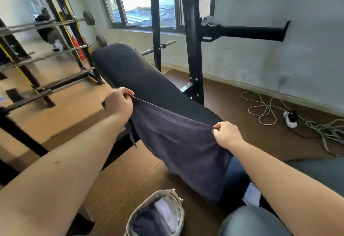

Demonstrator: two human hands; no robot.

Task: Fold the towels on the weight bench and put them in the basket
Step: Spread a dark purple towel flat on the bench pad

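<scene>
Grip: left hand point(119, 103) and right hand point(226, 133) pinch the towel point(178, 148) by its top edge, stretched along the bench point(141, 75).

One dark towel point(178, 142) is counted over one weight bench point(141, 75). Two hands are counted on it: one left hand point(119, 103) and one right hand point(226, 134). One basket point(178, 200) is seen, with two cloths counted inside: one dark cloth point(149, 222) and one white cloth point(167, 209). Three weight plates point(89, 18) are counted at one rack point(61, 21), and one power strip point(291, 117) is seen.
</scene>
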